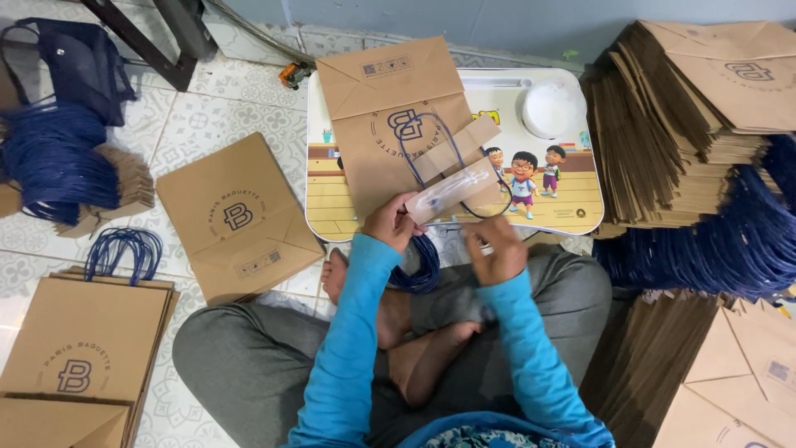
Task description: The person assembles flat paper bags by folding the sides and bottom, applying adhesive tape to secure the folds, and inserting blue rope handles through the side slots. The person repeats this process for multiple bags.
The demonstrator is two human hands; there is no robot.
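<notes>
Below, patterned floor tiles (pixel 207 116), cartoon lap table (pixel 572 195); left fingers (pixel 406 217) pinching cardboard strip (pixel 452 191), right perhaps curled.

Both arms in blue sleeves were extended forward from lower frame edge, elbows bent, forearms converging. Left hand (pixel 390 222) was raised higher, fingers curled, thumb and fingertips pinched shut. Right hand (pixel 496 249) was held lower, just beside it, palm turned down, fingers folded inward in loose fist. Legs were crossed beneath, bare feet tucked under forearms.

left hand (pixel 390 222) holds cardboard strip (pixel 452 190) over paper bag (pixel 390 116).
</notes>
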